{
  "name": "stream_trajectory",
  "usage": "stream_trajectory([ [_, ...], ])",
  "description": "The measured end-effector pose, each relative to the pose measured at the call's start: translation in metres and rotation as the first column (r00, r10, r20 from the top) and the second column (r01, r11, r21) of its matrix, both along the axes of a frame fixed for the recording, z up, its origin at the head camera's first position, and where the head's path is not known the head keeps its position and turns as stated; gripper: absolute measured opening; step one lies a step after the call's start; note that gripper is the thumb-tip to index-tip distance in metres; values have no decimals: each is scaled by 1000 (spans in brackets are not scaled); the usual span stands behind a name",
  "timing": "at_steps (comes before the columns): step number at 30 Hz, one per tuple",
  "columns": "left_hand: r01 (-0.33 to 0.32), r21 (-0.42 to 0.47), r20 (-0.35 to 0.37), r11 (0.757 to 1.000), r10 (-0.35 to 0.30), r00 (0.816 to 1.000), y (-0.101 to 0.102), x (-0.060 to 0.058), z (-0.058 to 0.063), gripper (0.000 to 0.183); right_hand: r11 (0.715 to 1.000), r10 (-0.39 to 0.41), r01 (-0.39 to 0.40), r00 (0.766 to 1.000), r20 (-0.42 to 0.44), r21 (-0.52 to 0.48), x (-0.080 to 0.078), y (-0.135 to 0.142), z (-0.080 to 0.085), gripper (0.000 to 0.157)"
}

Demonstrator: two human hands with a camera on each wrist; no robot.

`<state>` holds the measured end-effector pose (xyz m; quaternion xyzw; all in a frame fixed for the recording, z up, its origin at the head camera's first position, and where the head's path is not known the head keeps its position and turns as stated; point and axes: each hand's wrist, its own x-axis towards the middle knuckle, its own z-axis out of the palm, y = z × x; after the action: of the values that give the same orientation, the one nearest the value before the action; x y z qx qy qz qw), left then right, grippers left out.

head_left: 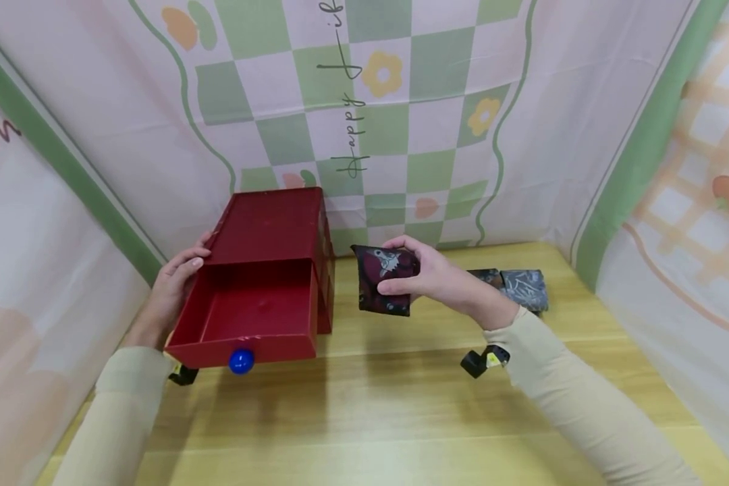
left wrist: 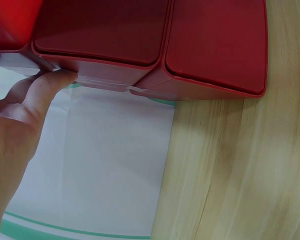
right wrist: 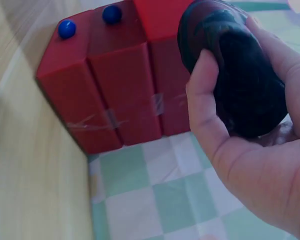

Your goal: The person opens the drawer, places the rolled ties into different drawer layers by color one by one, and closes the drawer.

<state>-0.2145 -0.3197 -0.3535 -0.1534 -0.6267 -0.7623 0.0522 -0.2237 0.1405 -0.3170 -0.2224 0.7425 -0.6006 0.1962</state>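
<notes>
A red drawer unit (head_left: 267, 226) of stacked boxes stands on the table at the left. Its top drawer (head_left: 261, 304) is pulled out, with a blue knob (head_left: 241, 361) on the front; the drawer's visible floor is bare. My left hand (head_left: 176, 283) rests against the unit's left side, its thumb (left wrist: 60, 80) straight along the wall. Right of the drawer, my right hand (head_left: 422, 270) grips a folded dark printed cloth (head_left: 376, 270) above the table, thumb on the near face. From the right wrist, the cloth (right wrist: 250, 85) appears as a thick rolled bundle between thumb and fingers.
Beyond my right forearm, a folded grey printed cloth (head_left: 525, 289) and a darker folded cloth (head_left: 486, 277) lie on the wooden table (head_left: 401, 418). A checkered curtain (head_left: 440, 61) hangs right behind the table. Lower drawers show blue knobs (right wrist: 67, 29).
</notes>
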Motion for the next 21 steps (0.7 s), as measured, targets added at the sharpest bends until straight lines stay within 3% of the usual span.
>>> stream_trajectory([
  [9,22,17,11,1000,-22,1000,0,1,1,24,1000,4,-7,990,-142,-18,13,-17,30,66],
  [21,15,31,-4,999,-15,1000,1,2,1,26,989,110,-125,981,-159,-83,20,-60,57,63],
])
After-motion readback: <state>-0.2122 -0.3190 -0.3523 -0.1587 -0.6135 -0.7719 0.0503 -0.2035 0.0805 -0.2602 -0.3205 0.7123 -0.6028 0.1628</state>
